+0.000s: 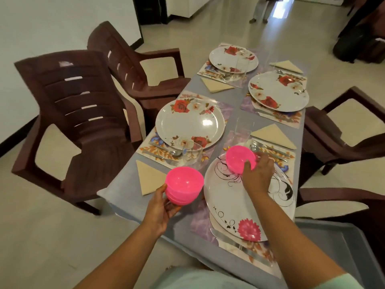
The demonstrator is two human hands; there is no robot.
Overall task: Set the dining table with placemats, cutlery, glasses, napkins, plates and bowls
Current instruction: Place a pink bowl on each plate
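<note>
We see the right hand (257, 174) gripping one pink bowl (240, 158) over the near plate (250, 197) at 1 o'clock, presumably to set it there, while the left hand (160, 209) cradles the remaining stack of bowls (184, 185) at 11 o'clock as supply.

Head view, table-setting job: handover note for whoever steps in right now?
Left hand: holds the stack of pink bowls from below, at the table's near left edge.
Right hand: grip on a single pink bowl, over the far part of the nearest plate; contact with the plate unclear.
Done: four placemats, plates, napkins and cutlery are laid; at least three glasses, fourth unclear.
Left: set this bowl down, then one each on the near-left plate, far-right plate and far-left plate.
</note>
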